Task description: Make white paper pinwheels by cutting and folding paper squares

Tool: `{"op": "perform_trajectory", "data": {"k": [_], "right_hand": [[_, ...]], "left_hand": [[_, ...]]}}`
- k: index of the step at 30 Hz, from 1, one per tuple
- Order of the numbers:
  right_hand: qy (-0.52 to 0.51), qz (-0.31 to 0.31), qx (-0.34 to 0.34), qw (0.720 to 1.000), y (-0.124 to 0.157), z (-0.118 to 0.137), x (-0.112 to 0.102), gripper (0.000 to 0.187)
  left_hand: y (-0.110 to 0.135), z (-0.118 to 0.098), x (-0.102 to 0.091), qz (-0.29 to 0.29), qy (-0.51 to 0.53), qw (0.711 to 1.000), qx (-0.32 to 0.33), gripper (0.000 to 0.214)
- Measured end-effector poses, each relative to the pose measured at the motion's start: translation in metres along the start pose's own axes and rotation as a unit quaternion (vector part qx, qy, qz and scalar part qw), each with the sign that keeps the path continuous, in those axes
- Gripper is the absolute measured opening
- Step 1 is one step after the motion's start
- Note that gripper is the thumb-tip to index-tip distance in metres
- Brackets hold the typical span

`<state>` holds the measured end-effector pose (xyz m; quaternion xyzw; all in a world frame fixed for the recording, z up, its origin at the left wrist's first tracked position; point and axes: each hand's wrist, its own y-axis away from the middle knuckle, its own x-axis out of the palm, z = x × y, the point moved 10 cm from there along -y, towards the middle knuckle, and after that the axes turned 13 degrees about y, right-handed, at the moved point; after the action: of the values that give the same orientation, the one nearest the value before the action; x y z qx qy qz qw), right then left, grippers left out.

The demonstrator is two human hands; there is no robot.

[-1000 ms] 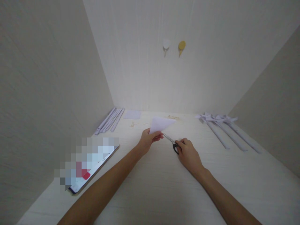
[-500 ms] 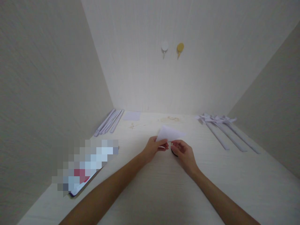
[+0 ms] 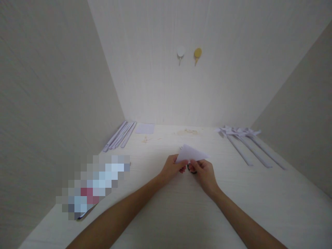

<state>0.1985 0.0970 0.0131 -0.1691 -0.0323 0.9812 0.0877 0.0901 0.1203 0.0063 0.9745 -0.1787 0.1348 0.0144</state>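
Above the middle of the table I hold a folded piece of white paper [image 3: 192, 153], roughly triangular, its point toward the right. My left hand [image 3: 173, 166] pinches its lower left corner between thumb and fingers. At the paper's near edge, the thumb of my right hand [image 3: 204, 173] presses against it, fingers curled beneath. Partly hidden by those right fingers is a dark ring-shaped thing [image 3: 191, 170]; its kind is unclear, though it resembles a scissors handle. My two hands are close together, not touching.
Several flat paper strips [image 3: 120, 136] lie at the back left, beside a white square sheet [image 3: 145, 128]. Long paper pieces with folded tops [image 3: 240, 145] lie on the right. A blurred-out device [image 3: 103, 183] is at left. White [image 3: 181, 52] and yellow hooks [image 3: 197, 53] are on the wall.
My right hand has come up to the paper and now touches its near edge; before, there was a small gap. The paper has shifted slightly right and toward me.
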Motion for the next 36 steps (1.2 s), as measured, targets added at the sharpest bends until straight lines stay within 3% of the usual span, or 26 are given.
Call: {"op": "perform_trajectory", "data": {"k": [18, 29, 36], "right_hand": [[-0.016, 0.044, -0.033, 0.998, -0.003, -0.006, 0.011, 0.04], [0.041, 0.056, -0.063, 0.996, -0.002, 0.003, 0.012, 0.028], [0.026, 0.073, -0.071, 0.994, -0.001, 0.002, 0.015, 0.021]], "left_hand": [[0.005, -0.008, 0.002, 0.004, -0.051, 0.998, 0.029, 0.02], [0.004, -0.008, -0.004, -0.015, -0.058, 0.998, 0.025, 0.02], [0.002, -0.002, -0.007, -0.012, -0.031, 0.999, 0.021, 0.02]]}}
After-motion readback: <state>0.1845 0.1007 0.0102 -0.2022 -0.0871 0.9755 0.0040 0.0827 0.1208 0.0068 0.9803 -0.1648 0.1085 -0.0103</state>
